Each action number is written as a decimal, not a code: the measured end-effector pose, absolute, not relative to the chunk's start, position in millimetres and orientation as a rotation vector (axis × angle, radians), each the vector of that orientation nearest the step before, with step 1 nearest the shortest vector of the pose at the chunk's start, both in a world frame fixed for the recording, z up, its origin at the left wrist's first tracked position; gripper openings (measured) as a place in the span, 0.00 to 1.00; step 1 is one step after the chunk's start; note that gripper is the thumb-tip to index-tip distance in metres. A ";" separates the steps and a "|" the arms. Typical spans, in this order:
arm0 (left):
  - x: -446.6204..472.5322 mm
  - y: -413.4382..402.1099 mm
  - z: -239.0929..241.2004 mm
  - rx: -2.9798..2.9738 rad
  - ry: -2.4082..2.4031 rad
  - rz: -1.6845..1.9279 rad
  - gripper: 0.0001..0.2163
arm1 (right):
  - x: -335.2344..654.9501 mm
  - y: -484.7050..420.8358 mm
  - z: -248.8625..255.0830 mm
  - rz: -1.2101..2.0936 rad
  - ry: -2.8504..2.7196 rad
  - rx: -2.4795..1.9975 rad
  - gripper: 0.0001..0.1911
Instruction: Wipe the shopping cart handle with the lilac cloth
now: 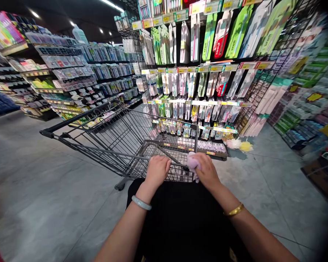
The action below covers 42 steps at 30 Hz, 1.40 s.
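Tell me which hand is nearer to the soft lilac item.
Right: the right hand holds the soft lilac item; the left hand is to its left, apart from it, curled over the shopping cart's rail.

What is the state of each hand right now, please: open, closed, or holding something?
Left hand: closed on the shopping cart.
Right hand: closed, holding a pale purple cloth.

One camera is sitting on a head, looking forward and down. It is seeing the left hand and right hand from up close, and is facing the cart and, farther off, the rack.
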State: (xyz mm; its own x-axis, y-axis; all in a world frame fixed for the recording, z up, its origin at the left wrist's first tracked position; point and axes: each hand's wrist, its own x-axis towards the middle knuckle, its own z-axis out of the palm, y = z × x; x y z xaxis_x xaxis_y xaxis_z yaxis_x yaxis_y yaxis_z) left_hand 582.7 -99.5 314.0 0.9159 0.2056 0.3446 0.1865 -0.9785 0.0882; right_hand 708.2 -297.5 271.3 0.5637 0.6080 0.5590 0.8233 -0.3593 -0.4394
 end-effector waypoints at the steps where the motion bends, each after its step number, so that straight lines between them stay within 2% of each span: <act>1: 579.1 -99.2 314.1 3.024 0.316 0.551 0.18 | 715.9 -296.7 273.2 -0.380 -1.060 -2.085 0.23; 4: 570.7 -97.7 314.5 3.027 0.328 0.548 0.18 | 720.6 -290.3 280.8 -0.377 -0.940 -2.099 0.20; 9: 560.9 -91.5 316.0 3.012 0.370 0.516 0.17 | 696.8 -285.8 282.5 -0.289 -1.321 -2.065 0.16; 12: 558.3 -95.1 319.8 2.968 0.446 0.528 0.16 | 714.7 -280.9 278.0 -0.258 -1.316 -1.980 0.15; 17: 570.3 -131.4 328.3 2.889 0.363 0.570 0.17 | 736.5 -262.3 274.4 -0.405 -1.044 -2.069 0.15; 23: 586.0 -159.7 319.7 2.998 0.212 0.347 0.24 | 720.7 -278.4 268.3 -0.230 -1.289 -1.900 0.19; 31: 589.9 -147.6 317.9 3.071 0.186 0.319 0.28 | 774.0 -236.1 274.1 -0.316 -1.081 -2.030 0.18; 37: 587.1 -127.4 319.3 3.084 0.195 0.323 0.26 | 753.1 -235.7 276.9 -0.098 -1.237 -1.842 0.14; 42: 573.6 -104.0 319.1 3.087 0.217 0.330 0.24 | 750.0 -228.7 277.2 -0.074 -1.325 -1.761 0.19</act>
